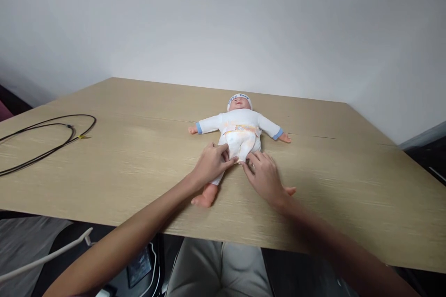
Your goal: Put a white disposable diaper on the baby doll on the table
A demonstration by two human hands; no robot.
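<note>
A baby doll [239,126] lies on its back on the wooden table [139,158], arms spread, in a white top, a white cap and a printed diaper [241,141]. My left hand [211,163] rests over the doll's left-side leg, its fingers curled and pinching the lower edge of the diaper. My right hand [265,177] lies over the other leg, fingertips pressed on the diaper's lower edge between the legs. One bare doll foot [204,199] sticks out below my left wrist.
A looped black cable [49,137] lies on the table at the far left. A white partition wall [223,37] stands behind the table. My lap and a dark chair show under the table's near edge, with a white cable [45,257] at the lower left.
</note>
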